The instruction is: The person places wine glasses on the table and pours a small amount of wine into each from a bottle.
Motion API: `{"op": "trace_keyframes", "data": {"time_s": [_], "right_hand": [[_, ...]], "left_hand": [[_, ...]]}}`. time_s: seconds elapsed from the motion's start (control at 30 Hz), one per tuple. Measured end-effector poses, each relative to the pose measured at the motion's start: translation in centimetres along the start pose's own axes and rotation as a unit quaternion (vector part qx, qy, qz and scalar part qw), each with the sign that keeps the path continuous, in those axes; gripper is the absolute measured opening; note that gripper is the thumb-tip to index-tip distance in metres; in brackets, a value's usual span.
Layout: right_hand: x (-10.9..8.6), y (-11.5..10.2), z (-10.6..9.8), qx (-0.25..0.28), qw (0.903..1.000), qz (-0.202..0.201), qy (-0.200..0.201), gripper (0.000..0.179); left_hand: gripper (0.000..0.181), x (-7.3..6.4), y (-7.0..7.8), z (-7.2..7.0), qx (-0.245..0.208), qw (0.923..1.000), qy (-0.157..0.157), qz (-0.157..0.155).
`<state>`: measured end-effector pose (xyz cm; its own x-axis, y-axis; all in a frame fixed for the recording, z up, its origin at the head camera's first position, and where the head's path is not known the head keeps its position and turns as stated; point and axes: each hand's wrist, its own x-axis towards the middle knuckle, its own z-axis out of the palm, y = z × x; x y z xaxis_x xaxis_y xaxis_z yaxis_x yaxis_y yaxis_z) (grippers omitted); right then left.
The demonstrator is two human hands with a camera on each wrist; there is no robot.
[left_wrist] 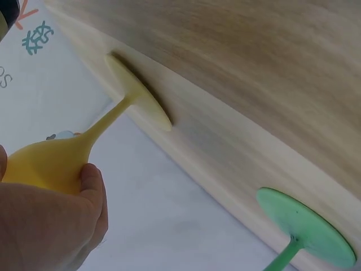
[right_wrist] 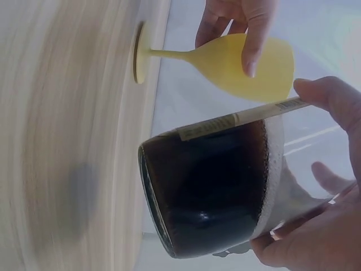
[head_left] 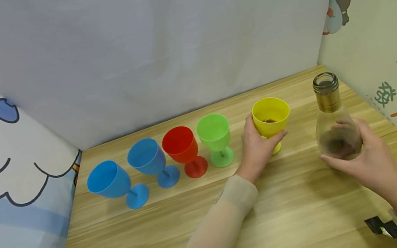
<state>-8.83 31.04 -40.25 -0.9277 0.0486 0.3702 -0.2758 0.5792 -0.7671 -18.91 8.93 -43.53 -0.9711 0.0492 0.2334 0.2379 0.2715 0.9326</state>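
At the left of the frame, two blue goblets stand on the wood-grained table, followed by a red goblet and, near the centre, a light green goblet, all upright in a slanting row. Just right of centre comes the left hand, its fingers curled around the bowl of a yellow goblet. This goblet is plain and matte, with a rounded bowl, a thin stem and a flat disc foot resting on the table; a little dark liquid lies inside. Farther right, the right hand grasps a bottle, its fingers wrapped around the body. The bottle is clear glass, roughly upright, with a ringed open mouth, a gold band at the neck and dark contents low down. The right wrist view shows froth along the liquid's surface and a pale label on one side.
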Motion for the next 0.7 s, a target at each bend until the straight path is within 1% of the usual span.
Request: {"op": "trace_keyframes", "data": {"time_s": [0.2, 0.33, 0.53, 0.6, 0.7], "right_hand": [[-0.11, -0.25, -0.03, -0.003, 0.9998, 0.019, 0.001, 0.088], [-0.25, -0.18, -0.08, -0.013, 0.9995, 0.028, 0.000, 0.089], [-0.30, 0.14, -0.06, -0.012, 0.9997, 0.022, 0.004, 0.092], [-0.30, 0.17, -0.06, -0.010, 0.9997, 0.020, 0.004, 0.092], [-0.35, 0.18, -0.15, -0.010, 0.9996, 0.026, 0.002, 0.093]], "left_hand": [[0.079, 0.53, -0.32, -0.05, 0.011, 0.9999, 0.006, 0.012], [0.081, 0.72, -0.47, -0.13, 0.011, 0.9999, -0.002, 0.008], [0.081, 0.78, -0.49, -0.13, 0.012, 0.9999, -0.009, -0.002], [0.082, 0.68, -0.38, -0.24, 0.004, 0.9998, -0.014, -0.012], [0.085, 0.36, -0.32, -0.44, 0.005, 0.9986, -0.024, -0.046]]}}
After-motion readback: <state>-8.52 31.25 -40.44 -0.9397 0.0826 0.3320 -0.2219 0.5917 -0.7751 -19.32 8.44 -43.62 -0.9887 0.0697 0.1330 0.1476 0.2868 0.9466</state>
